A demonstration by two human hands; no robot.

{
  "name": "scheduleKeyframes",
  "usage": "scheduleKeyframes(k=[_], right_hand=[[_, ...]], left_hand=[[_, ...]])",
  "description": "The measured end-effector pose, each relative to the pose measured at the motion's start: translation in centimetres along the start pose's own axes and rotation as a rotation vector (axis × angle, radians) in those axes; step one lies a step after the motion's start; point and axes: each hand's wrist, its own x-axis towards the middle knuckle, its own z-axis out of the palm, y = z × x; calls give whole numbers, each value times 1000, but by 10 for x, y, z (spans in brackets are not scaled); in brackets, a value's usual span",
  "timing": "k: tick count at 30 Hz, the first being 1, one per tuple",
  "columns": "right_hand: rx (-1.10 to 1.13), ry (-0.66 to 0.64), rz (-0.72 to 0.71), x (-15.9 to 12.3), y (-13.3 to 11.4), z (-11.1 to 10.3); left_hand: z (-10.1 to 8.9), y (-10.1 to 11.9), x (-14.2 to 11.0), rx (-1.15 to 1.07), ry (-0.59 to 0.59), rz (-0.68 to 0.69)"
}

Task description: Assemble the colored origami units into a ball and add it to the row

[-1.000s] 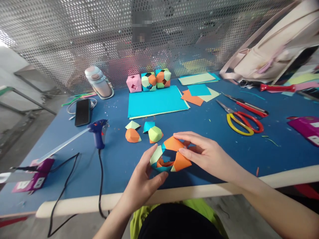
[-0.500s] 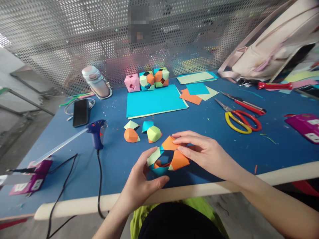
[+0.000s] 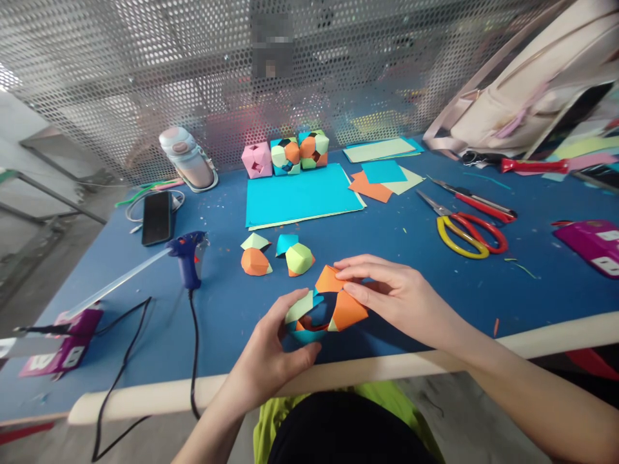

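Between my hands is a ring-like folded paper model (image 3: 351,310) in orange, blue and pale green, open in its middle. My left hand (image 3: 275,345) curls round its pale green and blue left side, thumb at the near edge. With fingers and thumb, my right hand (image 3: 391,293) pinches the orange folds on the right side. Just beyond lie two small groups of folded paper pieces, one with an orange piece (image 3: 255,261), the other with a lime green piece (image 3: 299,259).
A glue gun (image 3: 187,254) with a trailing cord stands left. Scissors (image 3: 461,229) and a cutter (image 3: 476,202) lie right. Behind are blue paper sheets (image 3: 300,196), finished paper balls (image 3: 285,156), a bottle (image 3: 187,158) and a phone (image 3: 157,218).
My left hand has shifted slightly left and down. On the model, the pale green and blue side has drawn a little away from the top orange fold. My right hand stays nearly still.
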Motion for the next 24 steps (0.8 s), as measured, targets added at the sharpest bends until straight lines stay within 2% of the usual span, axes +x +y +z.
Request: scheduleKeyframes(k=[5, 11, 24], right_hand=[[-62, 39, -47, -1, -1, 1], [-103, 66, -82, -4, 1, 4], [-146, 85, -134, -3, 3, 3]], left_hand=[[-1, 2, 1, -121, -48, -71], [-1, 3, 2, -237, -70, -95], [-5, 1, 4, -325, -125, -169]])
